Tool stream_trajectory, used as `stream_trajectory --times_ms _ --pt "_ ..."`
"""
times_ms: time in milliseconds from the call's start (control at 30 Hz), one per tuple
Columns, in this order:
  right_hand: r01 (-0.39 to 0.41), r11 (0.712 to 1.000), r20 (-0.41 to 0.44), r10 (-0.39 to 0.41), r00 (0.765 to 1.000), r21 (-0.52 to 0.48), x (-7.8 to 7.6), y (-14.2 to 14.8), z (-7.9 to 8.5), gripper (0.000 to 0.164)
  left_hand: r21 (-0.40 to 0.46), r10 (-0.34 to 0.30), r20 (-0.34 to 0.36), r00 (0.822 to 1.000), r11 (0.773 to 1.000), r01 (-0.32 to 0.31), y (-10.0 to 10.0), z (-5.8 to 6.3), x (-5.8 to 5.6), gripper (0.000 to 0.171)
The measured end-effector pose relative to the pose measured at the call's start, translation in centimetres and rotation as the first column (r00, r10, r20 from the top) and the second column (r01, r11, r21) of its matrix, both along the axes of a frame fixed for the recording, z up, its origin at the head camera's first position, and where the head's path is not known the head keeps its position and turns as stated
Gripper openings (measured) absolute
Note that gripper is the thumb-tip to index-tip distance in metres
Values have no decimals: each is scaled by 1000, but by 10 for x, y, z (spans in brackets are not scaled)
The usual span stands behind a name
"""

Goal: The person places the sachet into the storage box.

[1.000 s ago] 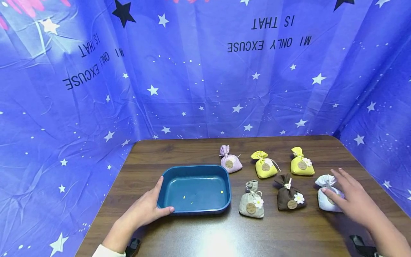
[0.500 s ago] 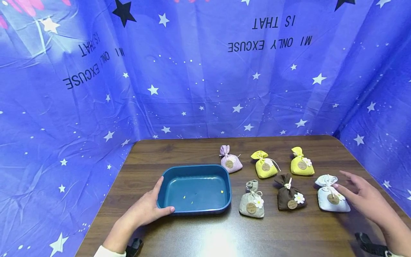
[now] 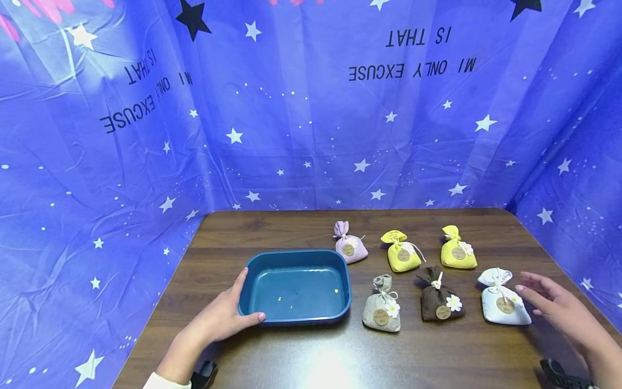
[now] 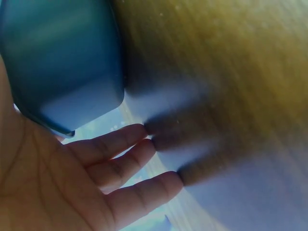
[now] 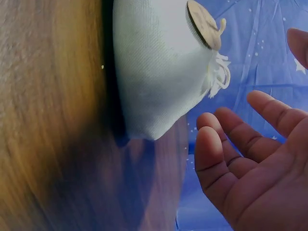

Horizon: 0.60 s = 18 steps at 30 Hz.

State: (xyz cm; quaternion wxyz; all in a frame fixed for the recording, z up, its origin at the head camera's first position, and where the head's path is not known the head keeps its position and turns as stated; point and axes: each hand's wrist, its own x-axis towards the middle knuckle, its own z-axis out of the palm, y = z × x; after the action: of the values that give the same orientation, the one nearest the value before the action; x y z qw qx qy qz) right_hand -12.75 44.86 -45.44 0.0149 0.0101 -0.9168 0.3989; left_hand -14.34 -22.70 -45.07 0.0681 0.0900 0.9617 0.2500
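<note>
Bare hands at work on a brown wood table (image 3: 272, 356), seen from the near side. The left hand (image 3: 221, 315) rests at the near left corner of a tray (image 3: 311, 286): thumb against the near side, forefinger along the left end, the remaining fingers straight and slightly spread, not curled round it. The tray, dark blue-green with rounded corners, stands on the left part of the table; small yellow specks (image 3: 336, 291) mark its floor.

The right hand (image 3: 554, 302), fingers loosely bent and holding nothing, hovers just right of the white bag (image 3: 493, 305), with a gap between fingertips and cloth. The white bag lies at the right end of the near row, tied neck pointing away from the person.

Near row, continuing leftward: brown bag (image 3: 434, 296); grey bag (image 3: 374, 305), just beside the tray. Far row, left to right: mauve bag (image 3: 357, 253), by the tray's far right corner (I cannot tell whether they touch); a yellow bag (image 3: 400, 263), between the grey and brown bags; a second yellow bag (image 3: 458, 263), between brown and white. Each bag bears a round brown label.

Surround: a blue curtain (image 3: 291, 146) printed with stars and inverted lettering. A black strap (image 3: 204, 373) lies at the left wrist.
</note>
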Motion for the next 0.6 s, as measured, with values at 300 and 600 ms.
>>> stream_trajectory --times_ms 300,600 --pt "-25 997 102 32 994 -70 1 7 -8 57 0 4 0 1000 1000 -4 0 0 1 118" --pt "-21 981 233 67 970 -192 0 18 -15 36 7 0 -3 1000 1000 0 0 0 1 118"
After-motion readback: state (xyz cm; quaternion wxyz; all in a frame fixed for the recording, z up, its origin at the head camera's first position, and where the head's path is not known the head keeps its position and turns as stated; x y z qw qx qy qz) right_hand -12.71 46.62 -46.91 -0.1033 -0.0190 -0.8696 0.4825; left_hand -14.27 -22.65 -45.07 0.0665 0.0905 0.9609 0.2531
